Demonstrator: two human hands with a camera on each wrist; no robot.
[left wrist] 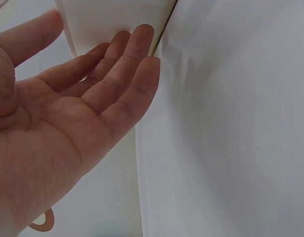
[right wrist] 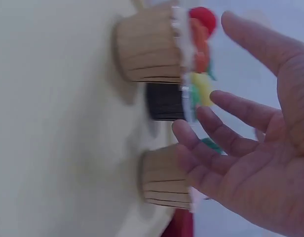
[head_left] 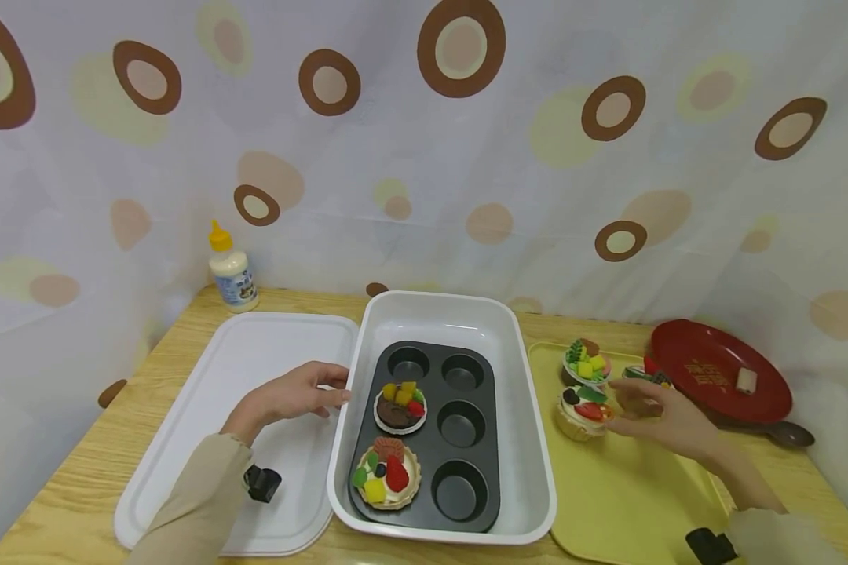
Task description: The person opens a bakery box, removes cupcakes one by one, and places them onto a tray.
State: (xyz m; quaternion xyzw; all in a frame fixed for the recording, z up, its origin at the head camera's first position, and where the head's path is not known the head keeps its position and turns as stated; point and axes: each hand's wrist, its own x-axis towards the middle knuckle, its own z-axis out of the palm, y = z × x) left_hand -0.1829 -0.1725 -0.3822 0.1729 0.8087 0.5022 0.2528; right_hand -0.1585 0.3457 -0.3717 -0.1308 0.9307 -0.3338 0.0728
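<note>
The right hand (head_left: 667, 420) is spread wide and grips nothing, thumb and fingers apart among three cakes on the yellow tray (head_left: 608, 498). Its thumb is just beside the front cake (head_left: 578, 422), which has a pale cup, cream and red and dark fruit. The dark-cupped cake (head_left: 585, 365) stands behind that one, topped with yellow cubes and a green leaf. The third cake (head_left: 648, 374) is partly hidden by the fingers; whether they touch it cannot be told.

The left hand (head_left: 297, 395) is also unclenched and holds nothing, its loosely bent fingers at the left rim of the white basin (head_left: 526, 479); contact is unclear.

Inside the basin lies a dark six-cup pan (head_left: 429, 447). In its left column, a chocolate cake (head_left: 398, 412) sits in the middle cup and a strawberry cake (head_left: 396, 496) in the near one.

Left of the basin is a white tray (head_left: 272, 345), with a yellow-capped bottle (head_left: 233, 275) behind it. At far right, a red plate (head_left: 766, 396) bears a small pale block (head_left: 746, 381), near a dark spoon (head_left: 791, 434).
</note>
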